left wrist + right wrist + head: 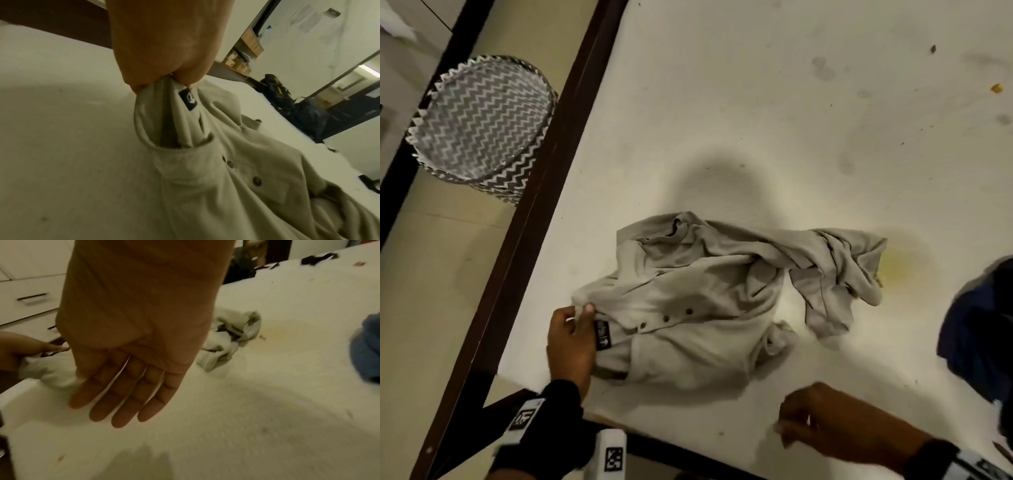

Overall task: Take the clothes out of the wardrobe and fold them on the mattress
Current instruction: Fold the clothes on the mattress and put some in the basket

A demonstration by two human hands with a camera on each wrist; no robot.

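A crumpled grey button shirt (698, 308) lies on the bare white mattress (756, 120). My left hand (571, 339) pinches its collar edge beside the black neck label; in the left wrist view the left hand (164, 76) has the collar fabric of the shirt (236, 178) bunched between thumb and fingers. My right hand (835, 421) hovers over the mattress near its front edge, below the shirt, holding nothing. The right wrist view shows that right hand (123, 386) with straight fingers above the mattress (267, 402), and one shirt (228, 340) sleeve beyond it.
A dark blue garment (983, 325) lies at the mattress's right edge. A dark wooden bed frame (544, 192) borders the left side, with a grey zigzag laundry basket (482, 123) on the floor beyond. White drawers (28, 293) stand further off.
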